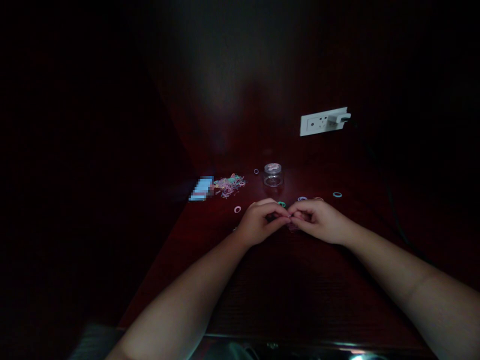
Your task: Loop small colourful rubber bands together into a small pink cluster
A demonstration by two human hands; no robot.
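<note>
My left hand and my right hand meet above the dark red table, thumbs and forefingers pinched with the fingertips touching. What they pinch is too small to make out. A bit of something pinkish shows just under the fingertips. Close behind the hands lie small elastic-looking rings: a green ring, a purple ring and an orange-pink one, partly covered by my fingers. A pink ring rests left of my left hand, and a blue ring lies beyond my right hand.
A clear lidded jar stands behind the hands, a small pale ring to its left. Farther left are a heap of colourful thin bands and a lit phone-like screen. A wall socket holds a plug; a dark cable runs down at right.
</note>
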